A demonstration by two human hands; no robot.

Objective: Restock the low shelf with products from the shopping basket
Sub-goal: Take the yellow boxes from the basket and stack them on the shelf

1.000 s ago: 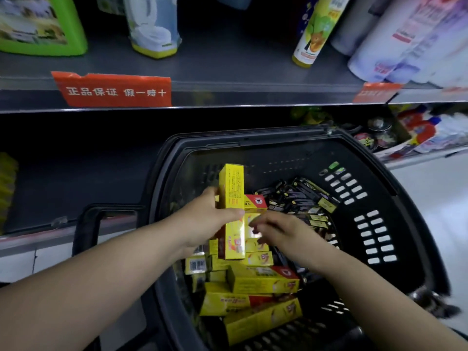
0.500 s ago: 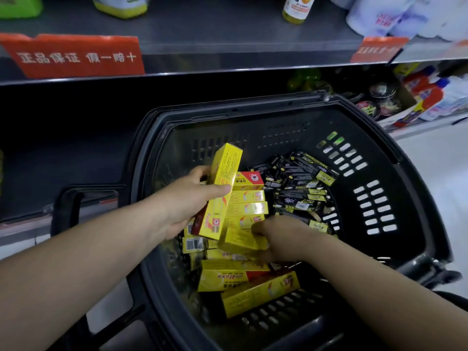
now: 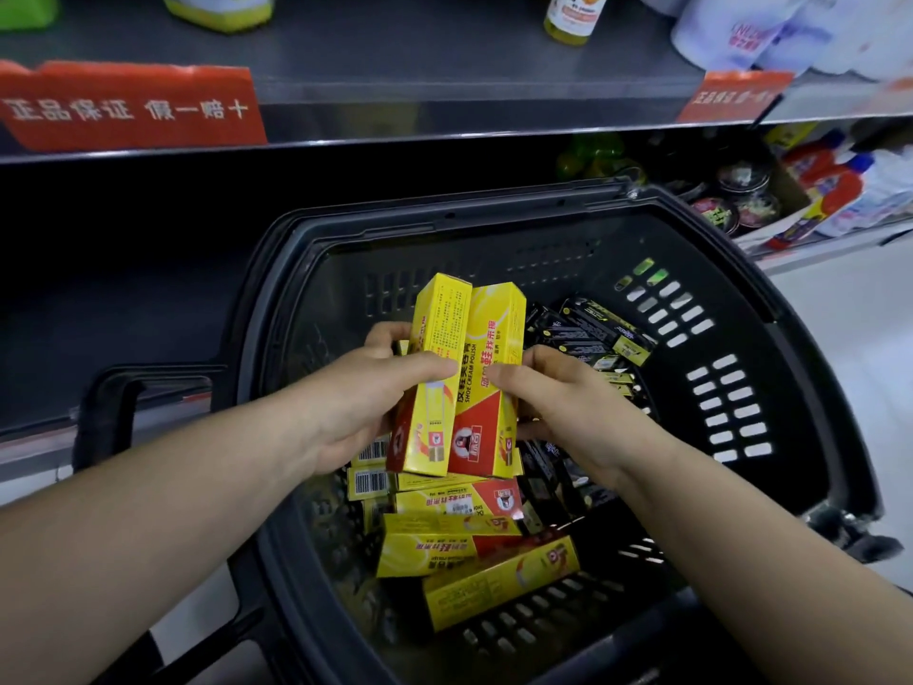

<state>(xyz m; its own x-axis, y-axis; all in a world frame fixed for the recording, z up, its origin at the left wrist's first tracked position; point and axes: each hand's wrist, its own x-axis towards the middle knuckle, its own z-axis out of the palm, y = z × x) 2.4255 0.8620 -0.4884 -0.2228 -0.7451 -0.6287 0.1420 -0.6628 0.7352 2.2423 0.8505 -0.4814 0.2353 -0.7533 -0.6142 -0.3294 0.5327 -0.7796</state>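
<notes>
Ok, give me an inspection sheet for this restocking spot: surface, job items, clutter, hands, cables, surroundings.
Surface: low shelf behind the basket, dark and in shadow.
Job's things: black shopping basket holding loose yellow boxes and black boxes.
Clutter: nothing seen.
Hands: left hand grips first yellow box upright; right hand holds second yellow box beside it, above the basket.
Cables: nothing seen.
Surroundings: upper shelf with bottles, red shelf label, tins at right, pale floor.
</notes>
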